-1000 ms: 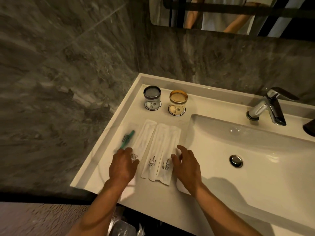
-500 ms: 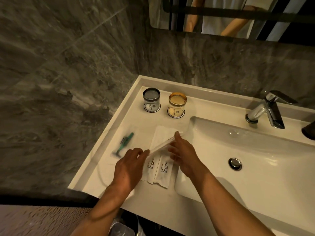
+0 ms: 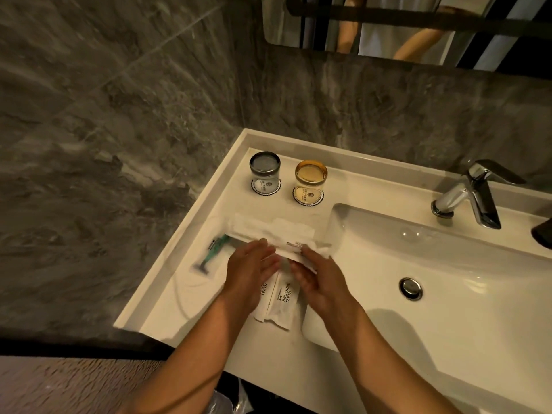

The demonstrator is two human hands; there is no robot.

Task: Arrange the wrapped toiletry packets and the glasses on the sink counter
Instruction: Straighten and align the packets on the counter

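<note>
Two white toothbrush packets (image 3: 279, 300) printed "BRUSHING TEETH" lie lengthwise on the white sink counter (image 3: 167, 312). A third white packet (image 3: 277, 239) is blurred and lies crosswise above them. My left hand (image 3: 249, 274) and my right hand (image 3: 318, 277) both grip that crosswise packet. A green razor (image 3: 213, 252) in a clear wrapper lies to the left. At the back stand a grey-rimmed glass (image 3: 265, 171) and an amber-rimmed glass (image 3: 310, 180), each on a round coaster.
The basin (image 3: 448, 276) with its drain (image 3: 410, 288) fills the right side, and a chrome tap (image 3: 472, 194) stands behind it. Grey marble walls close the left and back. A mirror hangs above. A dark object (image 3: 542, 234) sits at the right edge.
One packet has been lifted off the left side of the row and turned crosswise; both hands rose from the counter and now hold it. The razor lies uncovered on the left.
</note>
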